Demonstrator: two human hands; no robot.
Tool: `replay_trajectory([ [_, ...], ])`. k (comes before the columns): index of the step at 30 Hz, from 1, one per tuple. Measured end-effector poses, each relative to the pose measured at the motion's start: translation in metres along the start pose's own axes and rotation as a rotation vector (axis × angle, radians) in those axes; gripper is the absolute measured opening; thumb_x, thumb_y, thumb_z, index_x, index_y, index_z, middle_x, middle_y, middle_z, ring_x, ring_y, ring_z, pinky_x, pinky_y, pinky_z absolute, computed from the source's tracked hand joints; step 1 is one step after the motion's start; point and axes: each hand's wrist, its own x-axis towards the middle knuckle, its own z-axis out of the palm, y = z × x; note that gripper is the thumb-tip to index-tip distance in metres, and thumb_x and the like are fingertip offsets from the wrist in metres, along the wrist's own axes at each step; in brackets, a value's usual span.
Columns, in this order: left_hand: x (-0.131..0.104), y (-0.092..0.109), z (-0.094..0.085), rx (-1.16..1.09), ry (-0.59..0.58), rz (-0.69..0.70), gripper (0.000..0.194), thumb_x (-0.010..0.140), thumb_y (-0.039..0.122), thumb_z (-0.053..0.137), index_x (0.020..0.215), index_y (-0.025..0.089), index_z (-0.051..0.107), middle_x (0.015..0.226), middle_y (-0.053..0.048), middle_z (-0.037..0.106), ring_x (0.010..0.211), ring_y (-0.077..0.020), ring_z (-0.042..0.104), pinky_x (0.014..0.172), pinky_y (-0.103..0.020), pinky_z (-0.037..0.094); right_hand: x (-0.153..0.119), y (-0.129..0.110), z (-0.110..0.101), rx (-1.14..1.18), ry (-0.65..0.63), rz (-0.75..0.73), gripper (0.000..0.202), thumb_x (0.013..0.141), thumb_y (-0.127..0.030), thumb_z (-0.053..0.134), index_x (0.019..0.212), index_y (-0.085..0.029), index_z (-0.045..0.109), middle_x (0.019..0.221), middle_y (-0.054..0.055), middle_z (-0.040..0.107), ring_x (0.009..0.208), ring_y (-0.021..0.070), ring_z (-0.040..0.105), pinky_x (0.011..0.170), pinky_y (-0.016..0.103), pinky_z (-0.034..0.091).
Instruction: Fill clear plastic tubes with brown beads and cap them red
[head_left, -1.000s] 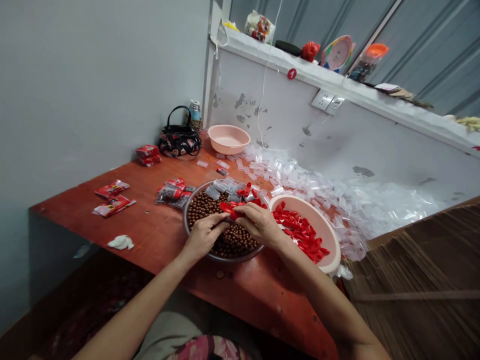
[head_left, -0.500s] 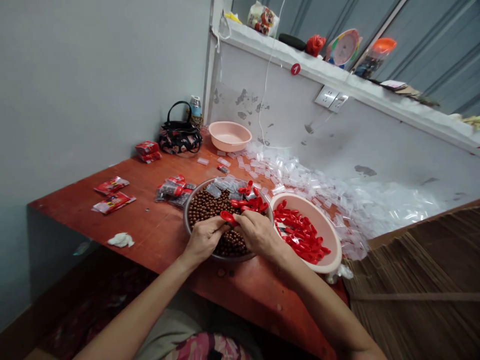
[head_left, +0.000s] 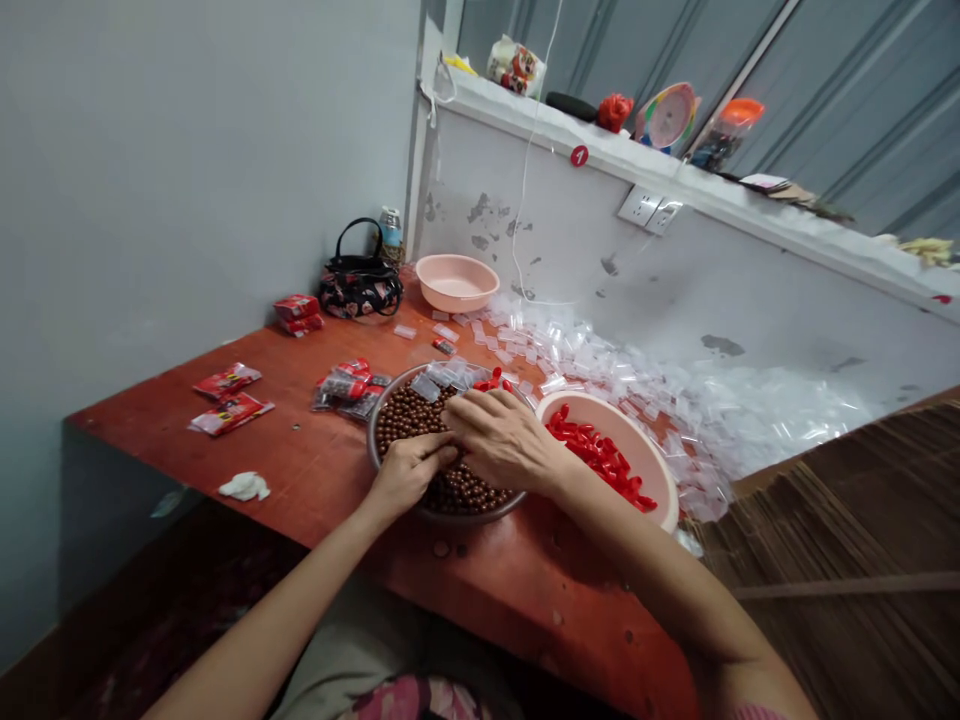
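A metal bowl point(head_left: 370, 440) of brown balls point(head_left: 409, 415) stands near the table's front edge, with clear plastic pieces point(head_left: 442, 376) and red plastic pieces point(head_left: 493, 381) lying on the balls. Over its middle, my left hand point(head_left: 411, 472) has its fingertips pinched together; what they hold is hidden. My right hand point(head_left: 499, 435) reaches across above the balls, its curled fingers meeting the left fingertips and covering whatever lies between. To the right, a pink basin point(head_left: 666, 480) holds many red plastic pieces point(head_left: 600, 455).
Red packets point(head_left: 232, 412), dark-filled packets point(head_left: 349, 385) and a white crumpled tissue point(head_left: 244, 487) lie at left. Behind stand a floral bag point(head_left: 361, 285) and a pink bowl point(head_left: 457, 285). Clear plastic pieces point(head_left: 637, 370) heap along the wall; cardboard point(head_left: 862, 540) is at right.
My right hand has moved up and left over my left fingertips, now covering part of the bowl's red pieces. The red piece seen between the hands is no longer visible. The view has shifted slightly.
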Motion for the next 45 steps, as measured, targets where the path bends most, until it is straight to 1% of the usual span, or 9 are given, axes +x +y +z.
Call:
replay_trajectory([
  [4, 0.004, -0.001, -0.001, -0.107, 0.106, -0.051, 0.033, 0.075, 0.034, 0.056, 0.102, 0.018, 0.066, 0.105, -0.004, 0.067, 0.097, -0.0234, 0.060, 0.090, -0.036, 0.044, -0.003, -0.003, 0.018, -0.021, 0.045, 0.243, 0.070, 0.073, -0.043, 0.059, 0.129, -0.010, 0.034, 0.117, 0.017, 0.051, 0.106, 0.0290, 0.045, 0.091, 0.043, 0.033],
  [7, 0.006, -0.001, 0.000, -0.137, 0.140, -0.082, 0.034, 0.075, 0.035, 0.056, 0.102, 0.016, 0.065, 0.104, -0.005, 0.067, 0.097, -0.0231, 0.060, 0.090, -0.036, 0.044, -0.003, -0.012, 0.035, -0.006, 0.084, 0.354, 0.081, 0.069, -0.042, 0.063, 0.133, -0.009, 0.027, 0.119, 0.018, 0.049, 0.105, 0.0290, 0.044, 0.090, 0.043, 0.033],
  [16, 0.006, -0.004, -0.004, -0.060, 0.137, -0.054, 0.031, 0.079, 0.033, 0.052, 0.102, 0.017, 0.064, 0.102, -0.004, 0.067, 0.096, -0.0213, 0.059, 0.089, -0.032, 0.043, 0.008, -0.016, 0.078, -0.050, 0.263, 0.446, 0.057, 0.077, -0.034, 0.047, 0.125, -0.004, 0.038, 0.105, 0.018, 0.055, 0.095, 0.0281, 0.049, 0.082, 0.040, 0.036],
  [24, 0.008, -0.004, 0.002, -0.219, 0.248, -0.107, 0.039, 0.072, 0.038, 0.059, 0.103, 0.014, 0.064, 0.097, -0.007, 0.068, 0.087, -0.0217, 0.062, 0.081, -0.033, 0.048, 0.006, -0.003, 0.063, 0.177, 0.199, 0.446, 0.085, 0.067, -0.041, 0.062, 0.135, -0.009, 0.022, 0.126, 0.018, 0.044, 0.115, 0.0287, 0.040, 0.092, 0.041, 0.035],
  [27, 0.020, -0.010, -0.012, -0.309, 0.419, -0.113, 0.042, 0.069, 0.038, 0.063, 0.104, 0.015, 0.063, 0.095, -0.006, 0.068, 0.080, -0.0190, 0.063, 0.076, -0.032, 0.049, -0.008, 0.021, 0.054, 0.319, 0.235, 0.550, 0.094, 0.065, -0.046, 0.065, 0.138, -0.014, 0.015, 0.132, 0.015, 0.040, 0.118, 0.0259, 0.041, 0.093, 0.039, 0.037],
  [33, 0.063, -0.029, -0.073, -0.188, 0.661, -0.056, 0.042, 0.069, 0.032, 0.062, 0.108, 0.016, 0.061, 0.100, -0.007, 0.067, 0.084, -0.0188, 0.064, 0.081, -0.033, 0.049, -0.034, 0.060, 0.060, 0.379, 0.180, 0.700, 0.041, 0.079, -0.032, 0.056, 0.118, -0.021, 0.050, 0.107, 0.007, 0.062, 0.096, 0.0198, 0.059, 0.083, 0.034, 0.045],
  [36, 0.066, -0.032, -0.085, -0.077, 0.646, -0.020, 0.044, 0.072, 0.031, 0.060, 0.113, 0.018, 0.058, 0.114, -0.009, 0.062, 0.100, -0.0200, 0.059, 0.089, -0.033, 0.046, -0.015, 0.053, 0.067, 0.334, 0.077, 0.572, 0.030, 0.084, -0.029, 0.049, 0.113, -0.021, 0.054, 0.109, 0.006, 0.062, 0.098, 0.0176, 0.058, 0.084, 0.029, 0.044],
  [40, 0.043, -0.032, -0.073, 0.058, 0.565, -0.026, 0.039, 0.075, 0.034, 0.057, 0.112, 0.019, 0.059, 0.111, -0.007, 0.063, 0.101, -0.0203, 0.059, 0.092, -0.036, 0.044, 0.038, 0.039, 0.074, 0.187, -0.054, 0.434, 0.031, 0.089, -0.027, 0.038, 0.118, -0.023, 0.048, 0.114, 0.006, 0.059, 0.101, 0.0186, 0.055, 0.080, 0.029, 0.044],
  [45, 0.018, -0.031, -0.054, 0.028, 0.525, -0.054, 0.037, 0.076, 0.035, 0.056, 0.108, 0.017, 0.061, 0.106, -0.007, 0.066, 0.097, -0.0203, 0.061, 0.091, -0.036, 0.045, 0.091, 0.037, 0.089, 0.058, -0.133, 0.573, 0.032, 0.083, -0.035, 0.045, 0.108, -0.015, 0.051, 0.103, 0.012, 0.062, 0.091, 0.0238, 0.058, 0.071, 0.033, 0.045],
])
